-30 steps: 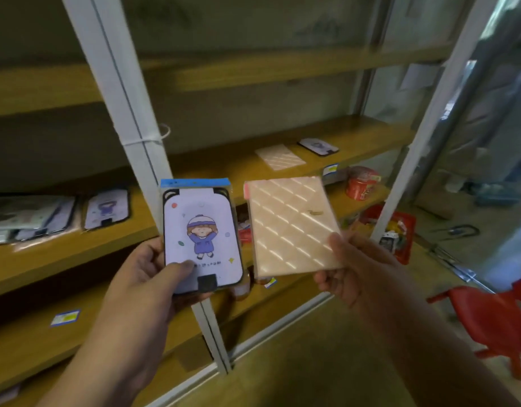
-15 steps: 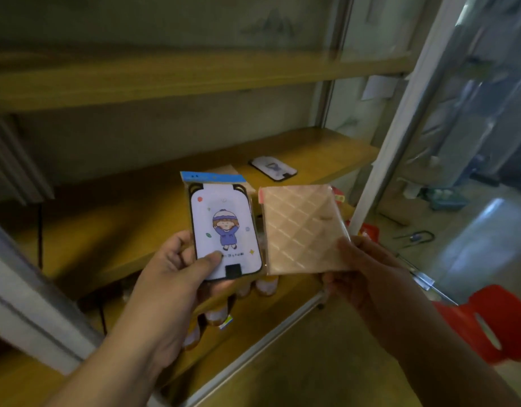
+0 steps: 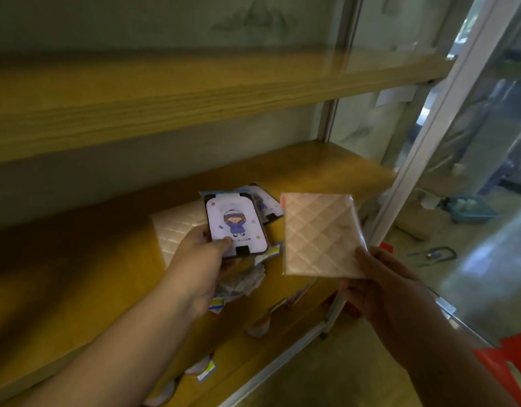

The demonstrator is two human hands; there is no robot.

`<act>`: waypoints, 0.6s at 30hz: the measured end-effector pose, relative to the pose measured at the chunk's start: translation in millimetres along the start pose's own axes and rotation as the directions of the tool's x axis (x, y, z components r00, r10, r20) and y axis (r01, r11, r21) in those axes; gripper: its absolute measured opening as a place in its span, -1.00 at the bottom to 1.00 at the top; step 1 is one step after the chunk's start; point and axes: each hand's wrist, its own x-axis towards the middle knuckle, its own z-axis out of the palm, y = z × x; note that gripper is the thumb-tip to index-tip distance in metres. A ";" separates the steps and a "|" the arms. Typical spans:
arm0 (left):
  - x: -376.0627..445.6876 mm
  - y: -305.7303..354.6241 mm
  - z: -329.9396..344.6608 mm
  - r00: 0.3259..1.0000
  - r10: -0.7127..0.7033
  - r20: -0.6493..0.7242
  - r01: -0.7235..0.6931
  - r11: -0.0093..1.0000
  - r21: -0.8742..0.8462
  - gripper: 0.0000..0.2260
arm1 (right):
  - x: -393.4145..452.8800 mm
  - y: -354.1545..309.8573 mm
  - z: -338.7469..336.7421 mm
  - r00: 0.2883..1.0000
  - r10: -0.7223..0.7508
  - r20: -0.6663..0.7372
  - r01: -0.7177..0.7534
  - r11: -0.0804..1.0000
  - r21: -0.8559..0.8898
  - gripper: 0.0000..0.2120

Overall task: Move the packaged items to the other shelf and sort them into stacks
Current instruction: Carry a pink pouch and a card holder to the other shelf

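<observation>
My left hand (image 3: 199, 261) grips a white cartoon-girl package (image 3: 235, 227) with a black frame and blue top, held above the wooden middle shelf (image 3: 86, 259). My right hand (image 3: 382, 289) holds a peach quilted package (image 3: 321, 235) by its lower right corner, just right of the shelf's front edge. On the shelf behind my left hand lie another peach quilted package (image 3: 177, 230) and another cartoon package (image 3: 266, 205), partly hidden by the held one.
A wooden upper shelf (image 3: 194, 92) runs overhead. A white upright post (image 3: 429, 124) stands at the shelf's right end. The lower shelf (image 3: 253, 333) holds small packets with price labels. A red plastic chair (image 3: 511, 368) sits at bottom right on the floor.
The view has swung right and closer to the right shelf section. Both hands carried their packages toward the shelf; the cartoon package now hovers over the two packages lying there.
</observation>
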 end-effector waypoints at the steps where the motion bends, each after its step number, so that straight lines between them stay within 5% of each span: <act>1: 11.3 1.8 12.3 1.000 0.017 -0.018 -0.017 1.000 0.021 -0.72 | 12.6 -3.5 -6.2 1.000 0.015 -0.007 -0.015 1.000 0.006 -0.82; 6: 60.3 8.8 64.9 0.993 0.084 -0.086 -0.071 0.987 0.143 -0.72 | 81.6 -30.8 -28.2 0.998 0.031 -0.056 -0.033 0.999 -0.042 -0.85; 12: 88.8 9.0 104.9 0.961 0.193 -0.196 -0.118 0.934 0.338 -0.76 | 146.2 -66.2 -50.1 0.986 0.050 0.159 -0.031 0.992 -0.124 -0.64; 18: 78.1 12.5 117.3 0.869 0.481 -0.112 -0.163 0.492 0.855 -0.80 | 180.6 -71.6 -47.1 0.948 0.125 0.292 -0.068 0.978 -0.199 -0.64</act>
